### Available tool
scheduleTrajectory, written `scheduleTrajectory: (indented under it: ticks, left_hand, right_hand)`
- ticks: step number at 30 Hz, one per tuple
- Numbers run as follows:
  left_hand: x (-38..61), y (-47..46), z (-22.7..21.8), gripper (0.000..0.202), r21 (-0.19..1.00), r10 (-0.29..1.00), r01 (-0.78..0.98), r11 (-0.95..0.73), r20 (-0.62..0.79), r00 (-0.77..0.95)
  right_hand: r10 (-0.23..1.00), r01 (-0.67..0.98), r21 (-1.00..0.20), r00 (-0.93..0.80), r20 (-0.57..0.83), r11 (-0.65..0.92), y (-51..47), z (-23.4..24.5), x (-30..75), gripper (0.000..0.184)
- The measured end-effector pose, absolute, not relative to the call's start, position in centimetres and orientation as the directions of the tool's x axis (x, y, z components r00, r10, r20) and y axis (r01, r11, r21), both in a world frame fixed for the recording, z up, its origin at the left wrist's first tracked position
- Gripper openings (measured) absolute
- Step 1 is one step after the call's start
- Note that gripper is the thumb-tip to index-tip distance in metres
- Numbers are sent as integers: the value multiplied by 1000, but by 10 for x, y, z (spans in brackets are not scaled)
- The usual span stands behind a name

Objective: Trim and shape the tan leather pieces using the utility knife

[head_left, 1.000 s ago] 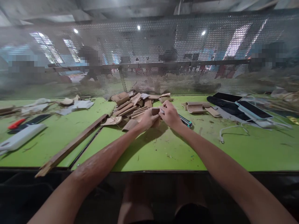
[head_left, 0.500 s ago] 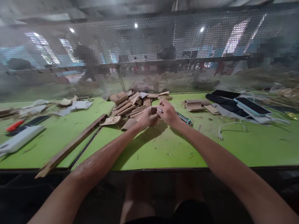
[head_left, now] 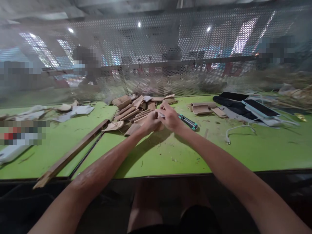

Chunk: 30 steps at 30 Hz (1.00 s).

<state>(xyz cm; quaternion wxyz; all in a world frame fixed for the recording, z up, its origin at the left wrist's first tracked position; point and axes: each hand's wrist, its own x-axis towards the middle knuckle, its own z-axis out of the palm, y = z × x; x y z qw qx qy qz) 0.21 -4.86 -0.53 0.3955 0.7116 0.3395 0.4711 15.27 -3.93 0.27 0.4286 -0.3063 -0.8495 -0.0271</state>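
Observation:
My left hand and my right hand meet above the green table, both closed with their fingers curled together. Between them shows a small pale piece, pinched by the right fingers. The left fingers wrap a small brown piece, now mostly hidden by the hands. Just behind and left of my hands lies a heap of curved brown bark-like pieces. A green and black box cutter lies beside my right wrist.
A long wooden strip lies left, beside the table's seam. More curved pieces, a phone and a white cable are on the right. A perforated screen stands behind, with people beyond it.
The view has shifted slightly, uncovering more of the box cutter. My hands stay together; the right fingers have moved over the held piece, which now shows less.

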Motion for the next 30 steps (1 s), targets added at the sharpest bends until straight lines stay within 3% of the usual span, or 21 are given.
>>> scheduleTrajectory:
  ticks: [3, 5, 8, 12, 20, 30]
  left_hand:
    - [3, -49, -7, 18, 906, 853, 62, -418, 368, 371]
    - [3, -51, -6, 18, 920, 853, 90, -382, 314, 417]
    - [4, -55, -4, 19, 935, 855, 81, -345, 277, 439]
    - [4, -58, 0, 18, 946, 854, 58, -320, 262, 449]
    - [4, -58, 1, 18, 941, 840, 58, -334, 270, 470]
    - [2, -57, -1, 13, 920, 844, 109, -376, 291, 451]
  right_hand:
    - [682, 537, -506, -192, 706, 675, -32, 1, 160, 17]
    - [821, 459, -728, -4, 571, 509, -26, -1, 167, 19]
    - [911, 245, -888, 43, 411, 389, -23, -5, 173, 25]
    - [940, 93, -939, 53, 336, 331, -23, -9, 171, 35]
    - [917, 136, -910, 27, 398, 392, -17, -9, 173, 36]
    - [942, 15, -954, 155, 298, 299, -20, -4, 177, 30]
